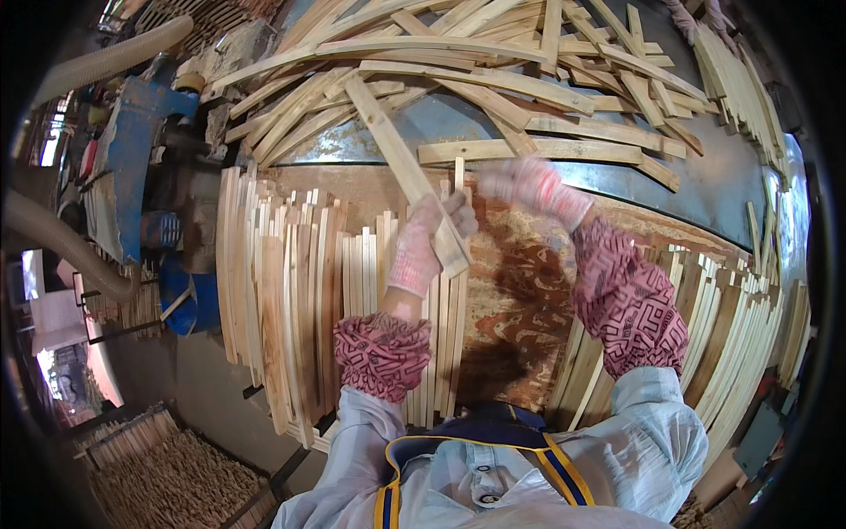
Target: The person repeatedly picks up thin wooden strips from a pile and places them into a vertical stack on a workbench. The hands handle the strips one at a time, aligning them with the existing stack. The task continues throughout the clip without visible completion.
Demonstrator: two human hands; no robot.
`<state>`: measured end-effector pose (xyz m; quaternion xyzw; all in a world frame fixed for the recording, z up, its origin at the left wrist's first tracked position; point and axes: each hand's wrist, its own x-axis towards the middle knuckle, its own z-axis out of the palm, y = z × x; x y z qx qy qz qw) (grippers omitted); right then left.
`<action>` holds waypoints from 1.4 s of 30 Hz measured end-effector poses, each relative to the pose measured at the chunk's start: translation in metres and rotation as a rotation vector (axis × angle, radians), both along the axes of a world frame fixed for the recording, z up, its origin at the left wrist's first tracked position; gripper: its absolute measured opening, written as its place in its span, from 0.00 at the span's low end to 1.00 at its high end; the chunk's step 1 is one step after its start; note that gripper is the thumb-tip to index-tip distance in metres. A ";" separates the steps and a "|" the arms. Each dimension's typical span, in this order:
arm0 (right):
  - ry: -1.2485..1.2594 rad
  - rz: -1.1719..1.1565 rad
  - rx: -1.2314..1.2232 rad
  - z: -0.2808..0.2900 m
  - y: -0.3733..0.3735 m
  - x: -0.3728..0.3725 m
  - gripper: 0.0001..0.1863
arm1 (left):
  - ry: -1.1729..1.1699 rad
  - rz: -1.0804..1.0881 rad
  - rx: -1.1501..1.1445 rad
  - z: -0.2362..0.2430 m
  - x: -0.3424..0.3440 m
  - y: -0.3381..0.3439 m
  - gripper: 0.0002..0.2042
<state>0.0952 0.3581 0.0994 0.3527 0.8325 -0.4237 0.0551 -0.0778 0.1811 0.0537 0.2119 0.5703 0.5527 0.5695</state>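
Note:
My left hand (423, 242), in a pale glove, is closed around the near part of a wooden strip (388, 141), which slants away from me to the far left over the metal surface. My right hand (533, 187), gloved too, is smeared by motion above the brown board (520, 326), to the right of that strip; its fingers do not show clearly. Close beyond it lies another wooden strip (538, 151). Upright rows of strips stand on both sides: a left row (304, 291) under and beside my left forearm, and a right row (727, 326) beyond my right sleeve.
A loose heap of wooden strips (493, 84) covers the far part of the blue-grey metal surface (352, 139). At left stand a blue machine (132, 159), a ribbed hose (75, 242) and a blue drum (189, 300). Bundled sticks (176, 480) fill the lower left.

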 end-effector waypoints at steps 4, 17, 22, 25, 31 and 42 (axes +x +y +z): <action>-0.494 -0.410 0.847 -0.055 0.125 0.067 0.45 | -0.521 0.280 -0.104 0.009 0.021 0.032 0.29; 0.094 -0.480 -0.520 -0.011 -0.035 0.019 0.28 | -0.224 0.262 -0.199 -0.003 0.011 -0.098 0.22; 0.800 -0.692 -1.593 -0.073 -0.103 0.018 0.29 | -0.193 0.286 -0.290 0.001 0.020 -0.129 0.15; 0.811 -0.719 -1.623 -0.076 -0.151 0.012 0.33 | -0.147 0.314 -0.289 0.007 0.022 -0.137 0.13; 1.173 -0.404 -2.134 -0.081 -0.198 0.009 0.46 | -0.201 0.322 -0.316 -0.002 0.019 -0.139 0.11; 0.143 -0.221 -0.682 -0.052 -0.223 0.002 0.35 | -0.226 0.354 -0.270 -0.021 0.024 -0.201 0.25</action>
